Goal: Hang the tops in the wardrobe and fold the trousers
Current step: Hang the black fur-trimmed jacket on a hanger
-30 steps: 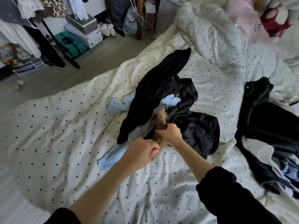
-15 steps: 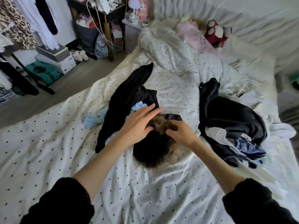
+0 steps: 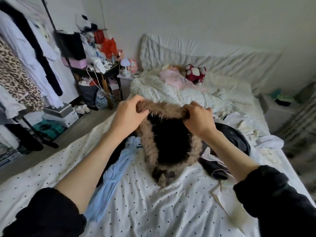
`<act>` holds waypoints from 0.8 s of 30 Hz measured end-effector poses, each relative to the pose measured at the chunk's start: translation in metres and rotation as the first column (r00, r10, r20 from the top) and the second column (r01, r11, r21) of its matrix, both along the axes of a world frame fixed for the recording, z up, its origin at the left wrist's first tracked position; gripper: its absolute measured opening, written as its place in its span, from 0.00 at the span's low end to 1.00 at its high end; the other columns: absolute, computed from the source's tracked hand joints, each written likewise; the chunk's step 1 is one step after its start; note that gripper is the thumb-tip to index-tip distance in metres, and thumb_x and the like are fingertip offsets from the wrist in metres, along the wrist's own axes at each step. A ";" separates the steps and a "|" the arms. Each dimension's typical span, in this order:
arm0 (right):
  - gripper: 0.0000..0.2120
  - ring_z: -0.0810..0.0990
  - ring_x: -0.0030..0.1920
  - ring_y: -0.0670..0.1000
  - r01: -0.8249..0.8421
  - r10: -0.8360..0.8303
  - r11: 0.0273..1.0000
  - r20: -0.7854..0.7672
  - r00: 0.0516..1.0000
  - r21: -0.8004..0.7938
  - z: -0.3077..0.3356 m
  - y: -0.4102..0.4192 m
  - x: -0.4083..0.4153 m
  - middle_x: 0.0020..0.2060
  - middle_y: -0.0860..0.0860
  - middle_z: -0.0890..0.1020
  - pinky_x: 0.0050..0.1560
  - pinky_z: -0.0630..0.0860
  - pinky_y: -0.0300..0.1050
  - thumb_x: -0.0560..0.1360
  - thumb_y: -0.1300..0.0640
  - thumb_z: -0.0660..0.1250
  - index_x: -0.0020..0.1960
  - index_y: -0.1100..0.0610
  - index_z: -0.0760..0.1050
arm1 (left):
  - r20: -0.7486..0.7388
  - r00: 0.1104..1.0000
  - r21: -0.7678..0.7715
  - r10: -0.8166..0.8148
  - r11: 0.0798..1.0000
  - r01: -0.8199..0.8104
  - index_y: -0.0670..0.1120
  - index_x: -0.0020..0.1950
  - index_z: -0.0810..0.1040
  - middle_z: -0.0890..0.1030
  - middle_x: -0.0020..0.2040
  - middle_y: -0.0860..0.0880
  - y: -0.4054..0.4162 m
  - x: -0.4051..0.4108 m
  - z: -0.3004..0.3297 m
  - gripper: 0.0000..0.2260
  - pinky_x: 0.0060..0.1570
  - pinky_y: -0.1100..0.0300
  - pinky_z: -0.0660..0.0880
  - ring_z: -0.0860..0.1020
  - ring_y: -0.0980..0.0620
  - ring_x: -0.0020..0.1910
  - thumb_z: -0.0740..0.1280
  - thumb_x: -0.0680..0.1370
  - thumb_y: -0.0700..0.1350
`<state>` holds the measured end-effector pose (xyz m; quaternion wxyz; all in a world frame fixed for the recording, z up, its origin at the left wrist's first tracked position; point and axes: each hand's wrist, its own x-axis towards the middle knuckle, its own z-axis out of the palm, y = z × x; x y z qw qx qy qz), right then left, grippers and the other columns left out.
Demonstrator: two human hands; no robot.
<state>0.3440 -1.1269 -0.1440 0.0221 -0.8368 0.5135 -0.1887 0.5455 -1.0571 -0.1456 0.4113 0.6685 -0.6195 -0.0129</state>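
From your head camera: you've got the fur-trimmed black garment [image 3: 168,134] up off the bed [image 3: 153,211], held in front of you by its top edge. Your left hand [image 3: 128,115] has its fingers curled round the tan fur at the upper left corner; your right hand [image 3: 198,120] is clenched on the fur at the upper right. The fur band stretches taut between your two fists and runs down both sides of a dark black centre. The bottom end drags on the polka-dot sheet, bunched and slightly blurred, so its hem shape is hard to read. Whether it's a top or a hood, you can't tell from here.

Under your left forearm lies a pale blue garment [image 3: 118,170], partly covered by the arm and by a strip of black cloth beside it. To the right of the furry piece sits a heap of dark clothes [image 3: 234,139] mixed with white fabric; your right arm cuts across it, and the single items don't separate out.

On the left, a clothes rail [image 3: 51,23] carries white tops and a leopard-print piece [image 3: 17,79], cut off by the frame edge. Below it, stacked boxes [image 3: 61,112] on the floor are closed, contents unseen. A cluttered side table [image 3: 102,72] stands by the headboard. A red plush toy [image 3: 195,72] rests near the pillows.
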 end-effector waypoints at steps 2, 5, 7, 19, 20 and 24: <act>0.16 0.77 0.47 0.59 -0.012 0.013 0.998 0.021 1.000 -0.062 0.021 0.004 -0.005 0.46 0.51 0.71 0.50 0.57 0.49 0.69 0.64 0.63 0.56 0.55 0.76 | -0.007 0.994 -0.043 0.111 0.993 -0.112 0.42 0.56 0.78 0.76 0.42 0.52 0.019 0.003 0.025 0.12 0.39 0.65 0.65 0.73 0.53 0.40 0.70 0.74 0.42; 0.18 0.77 0.52 0.59 -0.050 0.059 0.987 0.052 0.997 -0.155 0.053 0.013 -0.012 0.55 0.53 0.76 0.55 0.61 0.51 0.70 0.63 0.64 0.59 0.56 0.76 | -0.025 0.974 -0.127 0.224 0.966 -0.226 0.41 0.55 0.78 0.78 0.40 0.49 0.054 -0.004 0.060 0.11 0.36 0.67 0.63 0.73 0.52 0.36 0.68 0.74 0.41; 0.15 0.77 0.53 0.59 -0.101 0.122 0.976 0.095 0.988 -0.193 0.074 0.025 -0.014 0.55 0.53 0.76 0.56 0.61 0.52 0.70 0.62 0.64 0.57 0.56 0.76 | -0.028 0.954 -0.203 0.298 0.933 -0.298 0.42 0.55 0.78 0.75 0.36 0.52 0.081 -0.014 0.086 0.10 0.33 0.69 0.63 0.71 0.58 0.32 0.68 0.74 0.41; 0.11 0.77 0.49 0.61 -0.386 0.464 0.874 0.273 0.843 -0.295 0.132 0.136 0.020 0.46 0.58 0.79 0.56 0.64 0.54 0.71 0.59 0.63 0.53 0.60 0.72 | -0.126 0.751 -0.413 0.648 0.655 -0.633 0.48 0.47 0.69 0.70 0.34 0.58 0.271 -0.045 0.158 0.05 0.30 0.66 0.61 0.68 0.60 0.31 0.64 0.74 0.41; 0.11 0.77 0.49 0.62 -0.433 0.505 0.858 0.308 0.806 -0.275 0.139 0.148 0.027 0.45 0.58 0.80 0.56 0.65 0.54 0.72 0.58 0.63 0.53 0.60 0.72 | -0.128 0.734 -0.424 0.667 0.632 -0.649 0.48 0.47 0.69 0.70 0.34 0.58 0.288 -0.044 0.162 0.06 0.30 0.65 0.60 0.68 0.59 0.32 0.64 0.74 0.41; 0.11 0.76 0.54 0.63 -0.575 0.587 0.807 0.303 0.751 -0.137 0.145 0.194 0.051 0.48 0.59 0.80 0.57 0.70 0.56 0.74 0.56 0.64 0.54 0.59 0.71 | -0.089 0.677 -0.266 0.731 0.637 -0.723 0.47 0.57 0.69 0.74 0.45 0.53 0.357 -0.038 0.152 0.11 0.37 0.65 0.61 0.72 0.52 0.43 0.64 0.76 0.41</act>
